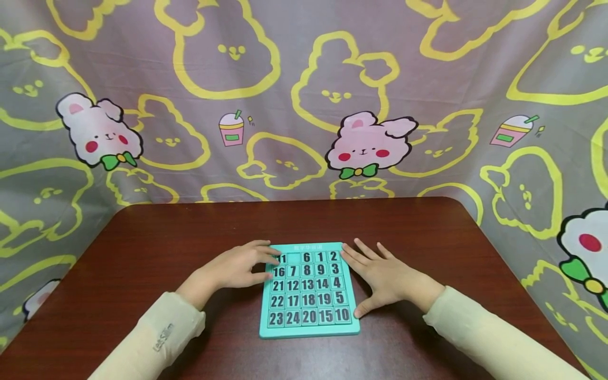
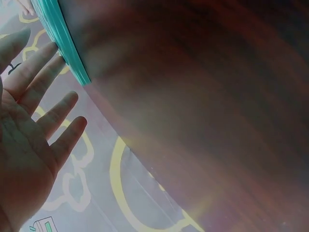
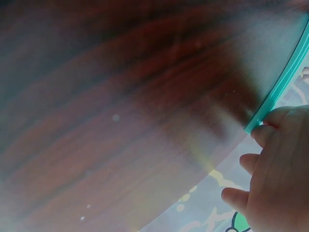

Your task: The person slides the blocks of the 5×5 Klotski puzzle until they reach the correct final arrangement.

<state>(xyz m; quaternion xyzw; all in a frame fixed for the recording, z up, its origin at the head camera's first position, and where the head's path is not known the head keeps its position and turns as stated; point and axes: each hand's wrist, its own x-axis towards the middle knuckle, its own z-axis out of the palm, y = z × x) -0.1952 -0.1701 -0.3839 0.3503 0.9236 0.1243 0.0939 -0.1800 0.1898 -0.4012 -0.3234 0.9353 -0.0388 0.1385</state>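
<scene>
A turquoise number sliding puzzle (image 1: 310, 331) lies flat on the table, its dark-numbered tiles in rows. An empty slot (image 1: 294, 258) shows in the top row between the 11 and the 6. My left hand (image 1: 239, 265) is at the upper left edge, fingertips overlapping the 11 tile and the frame. In the left wrist view its fingers (image 2: 41, 87) are spread and fairly straight. On the other side, my right hand (image 1: 387, 274) has its fingers spread, index fingertip at the top right corner and thumb by the lower right edge, beside the 10 tile (image 1: 342, 315).
The dark reddish-brown table (image 1: 190, 227) reaches back to a curtain (image 1: 285, 105) with yellow outlined bears, pink rabbits and drink cups. It hangs behind the table and along both sides.
</scene>
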